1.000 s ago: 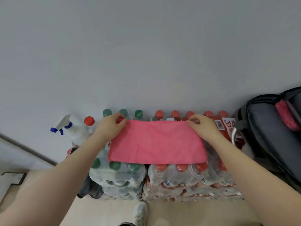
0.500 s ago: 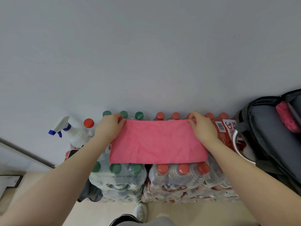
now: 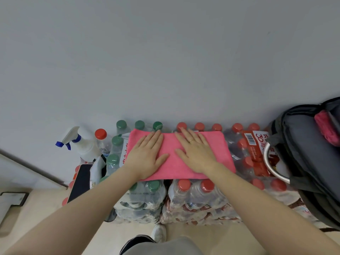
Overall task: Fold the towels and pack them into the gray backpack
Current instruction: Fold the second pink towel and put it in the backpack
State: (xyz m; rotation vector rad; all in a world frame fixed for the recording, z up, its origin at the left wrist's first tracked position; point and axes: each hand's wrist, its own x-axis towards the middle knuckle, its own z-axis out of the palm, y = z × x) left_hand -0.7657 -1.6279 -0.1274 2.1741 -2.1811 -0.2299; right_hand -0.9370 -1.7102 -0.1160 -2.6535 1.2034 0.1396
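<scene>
We press our left hand (image 3: pixel 147 155) and right hand (image 3: pixel 195 153) flat, fingers straight (gripping nothing), on the folded pink towel (image 3: pixel 176 172) atop bottle packs (image 3: pixel 193 197), likely to set the crease.

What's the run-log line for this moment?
step: flattening fold | left hand: flat on pink towel | right hand: flat on it | gray backpack: open

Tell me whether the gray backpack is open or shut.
Open: the gray backpack gapes at its top, with a pink towel showing inside.
</scene>
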